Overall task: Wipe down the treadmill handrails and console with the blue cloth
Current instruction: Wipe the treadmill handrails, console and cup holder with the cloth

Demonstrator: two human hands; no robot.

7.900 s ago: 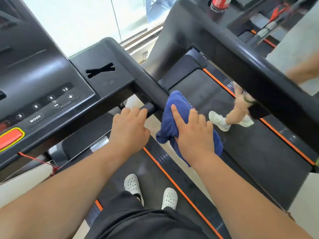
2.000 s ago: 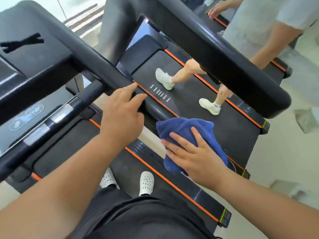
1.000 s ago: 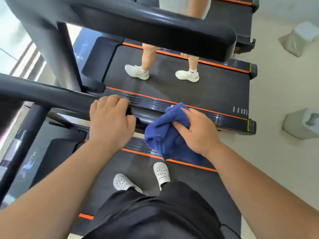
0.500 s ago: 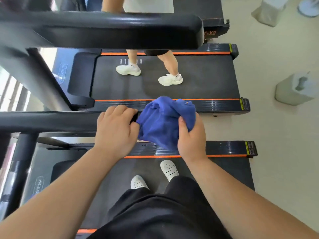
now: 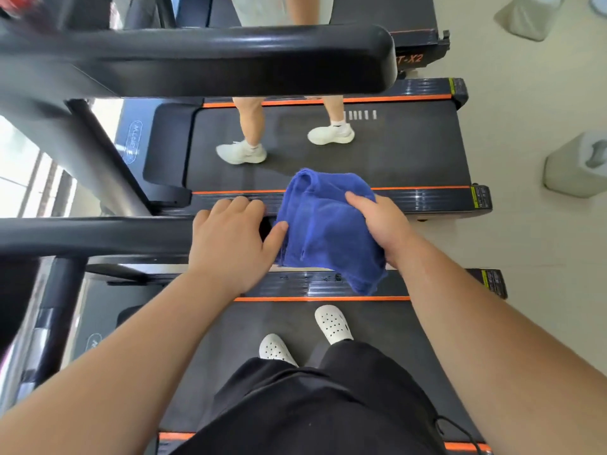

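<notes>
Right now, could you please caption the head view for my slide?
Person's left hand holds the treadmill handrail while the right hand grips a bunched blue cloth at its end.

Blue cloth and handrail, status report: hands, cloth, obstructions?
Left hand grips handrail end. Right hand holds blue cloth, bunched at rail tip. Nothing blocking the wipe.

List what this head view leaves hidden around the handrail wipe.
- handrail end: head view, covered by the blue cloth and left hand.
- right hand fingers: under the cloth.
- Console: cut off at the left edge.
- Top-left red object: too blurred to identify.
</notes>
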